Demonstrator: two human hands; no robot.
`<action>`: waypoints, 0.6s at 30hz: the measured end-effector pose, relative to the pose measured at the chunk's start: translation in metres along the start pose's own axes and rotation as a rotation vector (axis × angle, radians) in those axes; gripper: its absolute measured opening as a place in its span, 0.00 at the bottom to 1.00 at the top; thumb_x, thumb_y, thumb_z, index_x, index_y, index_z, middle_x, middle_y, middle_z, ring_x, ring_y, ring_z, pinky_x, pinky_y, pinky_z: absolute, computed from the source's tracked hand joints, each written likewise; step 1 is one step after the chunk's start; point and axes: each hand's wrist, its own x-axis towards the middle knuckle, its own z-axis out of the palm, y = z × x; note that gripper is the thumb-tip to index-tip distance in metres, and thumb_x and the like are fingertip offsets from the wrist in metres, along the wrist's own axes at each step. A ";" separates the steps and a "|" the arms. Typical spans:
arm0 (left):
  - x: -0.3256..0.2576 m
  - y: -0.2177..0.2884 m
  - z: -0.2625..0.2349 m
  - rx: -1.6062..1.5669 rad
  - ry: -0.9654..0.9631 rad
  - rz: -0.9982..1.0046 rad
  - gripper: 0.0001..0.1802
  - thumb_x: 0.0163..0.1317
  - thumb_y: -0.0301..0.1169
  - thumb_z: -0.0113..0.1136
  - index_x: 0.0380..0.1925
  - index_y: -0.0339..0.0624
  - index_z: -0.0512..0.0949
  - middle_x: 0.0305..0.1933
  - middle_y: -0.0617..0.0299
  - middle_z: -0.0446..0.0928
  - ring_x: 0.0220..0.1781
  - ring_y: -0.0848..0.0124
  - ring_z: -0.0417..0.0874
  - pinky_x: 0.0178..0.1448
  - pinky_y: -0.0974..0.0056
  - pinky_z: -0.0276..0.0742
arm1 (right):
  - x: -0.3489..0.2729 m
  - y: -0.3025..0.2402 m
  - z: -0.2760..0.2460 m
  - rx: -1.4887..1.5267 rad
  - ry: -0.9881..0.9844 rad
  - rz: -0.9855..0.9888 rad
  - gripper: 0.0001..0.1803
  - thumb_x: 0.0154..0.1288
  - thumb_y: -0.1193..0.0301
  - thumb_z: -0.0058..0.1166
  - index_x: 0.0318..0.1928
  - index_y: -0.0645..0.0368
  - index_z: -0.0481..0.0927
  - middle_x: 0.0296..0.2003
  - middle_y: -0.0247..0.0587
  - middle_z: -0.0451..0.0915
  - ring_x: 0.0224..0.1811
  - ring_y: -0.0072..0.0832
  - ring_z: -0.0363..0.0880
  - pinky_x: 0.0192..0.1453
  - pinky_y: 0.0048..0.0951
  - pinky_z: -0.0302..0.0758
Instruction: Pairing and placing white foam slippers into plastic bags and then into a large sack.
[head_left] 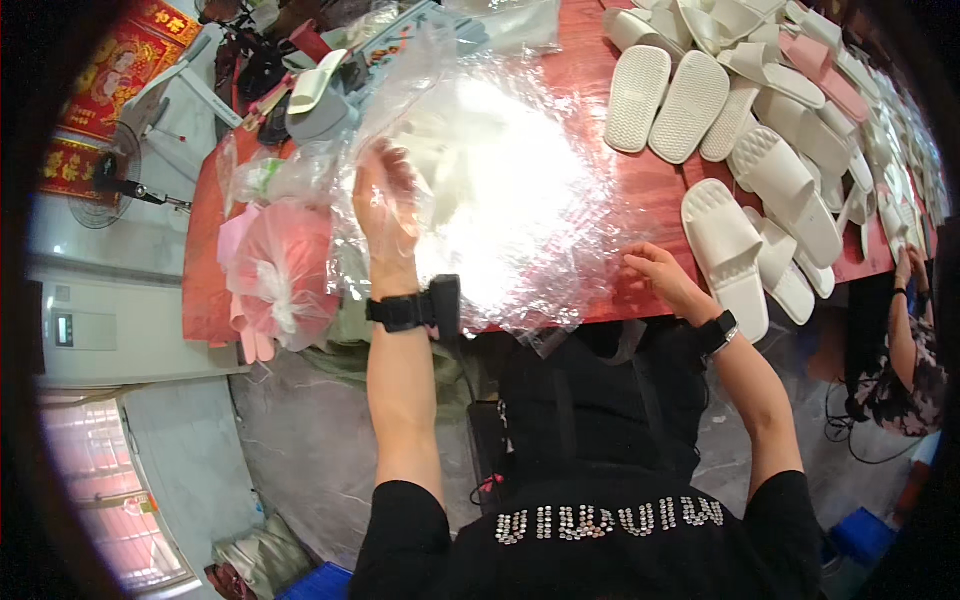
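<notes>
A heap of clear plastic bags [590, 200], glaring white in its middle, lies at the table's front. My left hand [388, 200] is at the heap's left side, its fingers curled in the clear film and partly covered by it. My right hand [660, 278] hovers by the heap's right edge, fingers stretched toward the film and holding nothing I can see. Nearest to it on the right is a cream slipper [725, 250], sole down. Behind that, a pair of slippers [664, 105] lies with the textured soles up.
A large pile of cream slippers [800, 150] covers the table's right side, with a pink slipper [825, 75] among them. Bagged pink slippers [283, 270] sit at the red table's [205, 260] left edge. Another person's hand [905, 265] is at the far right. A fan [120, 185] stands left.
</notes>
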 end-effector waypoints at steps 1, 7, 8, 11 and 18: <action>-0.008 0.006 0.012 -0.003 -0.029 -0.068 0.15 0.62 0.36 0.51 0.44 0.39 0.69 0.30 0.62 0.74 0.28 0.79 0.71 0.30 0.75 0.66 | -0.001 -0.003 0.007 0.009 -0.004 -0.007 0.13 0.63 0.67 0.47 0.47 0.58 0.70 0.41 0.34 0.74 0.38 0.19 0.73 0.39 0.20 0.71; -0.069 -0.010 0.050 0.172 -0.194 -0.050 0.07 0.64 0.31 0.45 0.37 0.42 0.69 0.27 0.59 0.76 0.26 0.77 0.72 0.31 0.73 0.68 | -0.033 -0.049 0.055 -0.108 -0.283 -0.320 0.26 0.62 0.63 0.48 0.60 0.54 0.61 0.53 0.38 0.66 0.49 0.24 0.68 0.49 0.24 0.66; -0.077 -0.013 0.053 0.057 -0.221 -0.114 0.08 0.65 0.32 0.44 0.38 0.42 0.69 0.28 0.58 0.76 0.26 0.76 0.73 0.31 0.73 0.67 | -0.039 -0.057 0.062 -0.109 -0.273 -0.317 0.26 0.62 0.63 0.48 0.60 0.54 0.61 0.53 0.38 0.66 0.49 0.24 0.68 0.49 0.24 0.66; -0.107 -0.019 0.071 -0.124 -0.232 -0.232 0.11 0.66 0.36 0.41 0.38 0.41 0.69 0.32 0.55 0.76 0.28 0.73 0.74 0.32 0.71 0.68 | -0.054 -0.074 0.067 -0.007 -0.192 -0.445 0.37 0.59 0.62 0.52 0.65 0.54 0.50 0.59 0.45 0.58 0.53 0.30 0.64 0.54 0.29 0.65; -0.161 -0.035 0.100 0.403 -0.700 -0.267 0.04 0.57 0.24 0.52 0.32 0.37 0.74 0.26 0.66 0.73 0.27 0.81 0.68 0.34 0.76 0.65 | -0.073 -0.077 0.052 0.317 -0.199 -0.666 0.52 0.52 0.55 0.57 0.67 0.51 0.35 0.64 0.45 0.48 0.61 0.37 0.61 0.62 0.35 0.58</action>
